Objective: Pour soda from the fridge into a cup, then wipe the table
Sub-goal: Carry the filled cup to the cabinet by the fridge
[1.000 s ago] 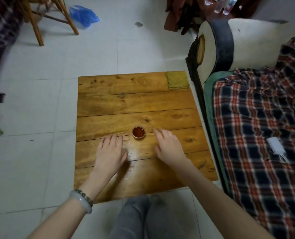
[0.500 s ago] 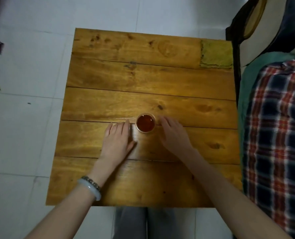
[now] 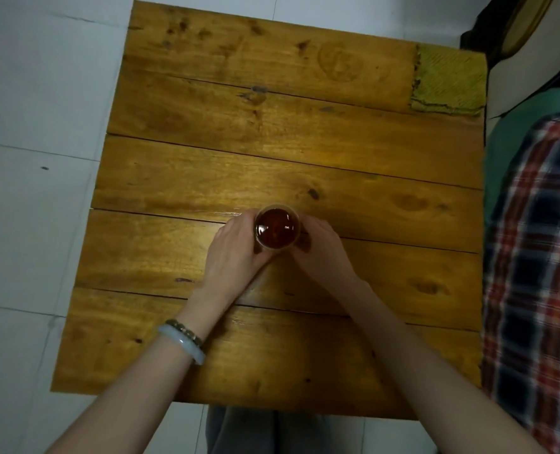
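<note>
1. Cup point(image 3: 277, 229) sat near the middle of the wooden table point(image 3: 272, 142), over the seam between two planks, slightly toward the person's side. Seen from straight above, with a clear rim and upright.
2. The cup held dark reddish-brown liquid, filled close to the rim.
3. Left hand point(image 3: 236, 247) was against the cup's left side, fingers curled round the wall and thumb on the near side. Fingertips were mostly hidden behind the cup.
4. Right hand point(image 3: 321, 253) was against the cup's right side, fingers bent round it in the same way, so both hands cupped it between them.
5. Could not tell from above whether the cup stood on the table or was lifted just off it.
6. A yellow-green cloth point(image 3: 447, 81) lay flat on the far right corner of the table, well apart from the cup and hands.
7. Left wrist wore two bracelets point(image 3: 187, 340), one pale and smooth, one of dark beads.
8. A plaid blanket point(image 3: 534, 257) lay just beside the table's right edge, over something green.
9. Pale tiled floor point(image 3: 42, 93) showed on the left, and grey trousers point(image 3: 255, 430) showed below the table's near edge.
</note>
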Available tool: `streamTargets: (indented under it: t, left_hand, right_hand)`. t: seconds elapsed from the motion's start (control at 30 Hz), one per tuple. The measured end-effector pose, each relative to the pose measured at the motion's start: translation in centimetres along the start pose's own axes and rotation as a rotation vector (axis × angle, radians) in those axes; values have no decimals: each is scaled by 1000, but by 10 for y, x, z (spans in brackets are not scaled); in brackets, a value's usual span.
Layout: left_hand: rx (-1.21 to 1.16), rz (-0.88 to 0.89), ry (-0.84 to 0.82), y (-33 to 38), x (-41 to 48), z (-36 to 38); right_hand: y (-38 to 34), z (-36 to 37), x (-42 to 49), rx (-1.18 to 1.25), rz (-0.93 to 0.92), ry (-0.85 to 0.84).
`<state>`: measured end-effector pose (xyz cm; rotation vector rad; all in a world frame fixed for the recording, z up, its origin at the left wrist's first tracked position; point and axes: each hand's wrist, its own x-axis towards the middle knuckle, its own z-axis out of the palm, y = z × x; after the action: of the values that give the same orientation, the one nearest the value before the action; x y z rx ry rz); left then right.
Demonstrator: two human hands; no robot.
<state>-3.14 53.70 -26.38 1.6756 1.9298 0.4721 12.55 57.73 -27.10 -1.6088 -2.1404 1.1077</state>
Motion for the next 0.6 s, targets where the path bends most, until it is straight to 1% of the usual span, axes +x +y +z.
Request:
streamTargets:
  t: [0.17,0.27,0.43,0.6]
  left_hand:
    - [-64,-22,0,6,-1,-14]
    - [-159,-46,-10,18,-8,-36]
    - [-296,-72,31,43,-30,-98]
    - [-390,-96,135,69,-62,-171]
  right_hand:
    - [-12,-11,-3,22,-30,9]
    - [-32,-25,-7,69,-45,5]
    - [-92,-64,-24,191,-144,-15]
    - [-158,-91,-42,131,-218,-83]
